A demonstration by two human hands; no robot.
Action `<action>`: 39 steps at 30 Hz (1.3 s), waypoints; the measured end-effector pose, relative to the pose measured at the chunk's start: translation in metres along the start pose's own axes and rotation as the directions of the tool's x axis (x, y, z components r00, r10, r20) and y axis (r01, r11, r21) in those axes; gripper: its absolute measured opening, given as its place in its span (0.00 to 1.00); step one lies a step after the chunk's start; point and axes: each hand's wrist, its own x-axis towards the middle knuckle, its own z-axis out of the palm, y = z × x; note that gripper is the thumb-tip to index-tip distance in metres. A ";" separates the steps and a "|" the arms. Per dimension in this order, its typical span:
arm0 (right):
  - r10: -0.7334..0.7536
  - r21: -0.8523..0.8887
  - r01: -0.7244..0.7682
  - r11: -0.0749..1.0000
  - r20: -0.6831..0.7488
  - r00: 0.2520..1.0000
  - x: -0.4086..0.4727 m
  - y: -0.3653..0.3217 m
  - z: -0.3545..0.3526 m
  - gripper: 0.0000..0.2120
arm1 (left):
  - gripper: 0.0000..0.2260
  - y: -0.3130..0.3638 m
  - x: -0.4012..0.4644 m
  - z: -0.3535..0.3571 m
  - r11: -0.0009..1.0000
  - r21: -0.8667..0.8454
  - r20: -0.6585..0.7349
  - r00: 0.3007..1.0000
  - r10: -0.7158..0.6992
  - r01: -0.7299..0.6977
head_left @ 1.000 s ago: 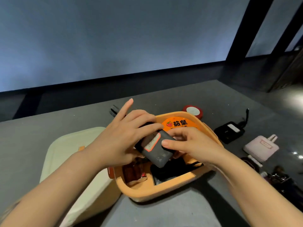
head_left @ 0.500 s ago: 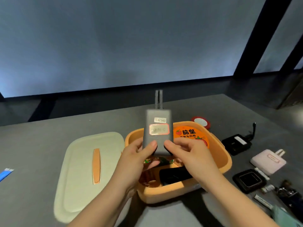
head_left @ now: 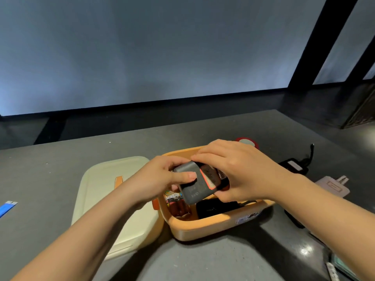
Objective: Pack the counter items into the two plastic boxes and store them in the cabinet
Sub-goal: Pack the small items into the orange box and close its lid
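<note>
Lowered from upright, the grey power bank [head_left: 192,184] now tilts over the orange box [head_left: 205,229]. Both hands' grips clamp it, left hand [head_left: 162,179] and right hand [head_left: 239,169]; placement looks imminent.

The right hand [head_left: 241,171] covered the far end of the grey power bank [head_left: 192,184] and most of the orange box's [head_left: 203,228] contents. A blue strip [head_left: 6,207] was cut off at the left edge.

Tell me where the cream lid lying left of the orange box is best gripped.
Probably the orange handle strip on top of the cream lid, pinched across from straight above: the lid lies flat on the counter, its edges low and wide. Both the left hand and right hand are busy holding the grey device.
</note>
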 end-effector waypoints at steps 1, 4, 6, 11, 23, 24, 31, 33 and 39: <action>0.033 0.025 -0.034 0.999 0.022 0.999 0.001 0.002 0.002 0.36 | 0.09 -0.002 0.002 0.000 1.000 -0.019 -0.014 1.000 0.007 -0.007; 0.147 0.154 -0.159 0.975 0.085 0.985 0.001 0.009 0.010 0.36 | 0.08 -0.008 0.009 -0.002 1.000 -0.014 -0.166 0.986 0.021 -0.024; 0.189 0.224 -0.215 0.950 0.134 0.973 -0.001 0.015 0.017 0.35 | 0.09 -0.017 0.014 -0.007 0.972 0.233 -0.324 0.941 0.098 -0.021; 0.208 0.206 -0.299 0.932 0.374 0.904 0.005 0.022 0.048 0.37 | 0.09 -0.044 0.011 0.006 0.887 0.462 -0.432 0.867 0.248 -0.023; 0.076 0.041 -0.118 0.992 0.546 0.834 0.014 0.038 0.097 0.38 | 0.08 -0.074 0.016 0.015 0.935 0.336 -0.502 0.819 0.277 -0.111; 0.072 0.034 -0.110 0.993 0.560 0.826 0.014 0.038 0.098 0.38 | 0.08 -0.076 0.016 0.016 0.938 0.329 -0.495 0.826 0.270 -0.109; 0.050 -0.111 0.034 0.993 0.675 0.736 0.021 0.035 0.094 0.37 | 0.07 -0.078 0.013 0.023 0.939 0.326 -0.493 0.828 0.266 -0.108; 0.059 -0.109 0.022 0.994 0.685 0.726 0.018 0.037 0.093 0.37 | 0.07 -0.076 0.012 0.024 0.933 0.343 -0.483 0.832 0.272 -0.105; 0.065 -0.009 -0.077 0.997 0.637 0.768 0.006 0.038 0.088 0.36 | 0.08 -0.074 0.006 0.028 0.942 0.323 -0.489 0.836 0.250 -0.092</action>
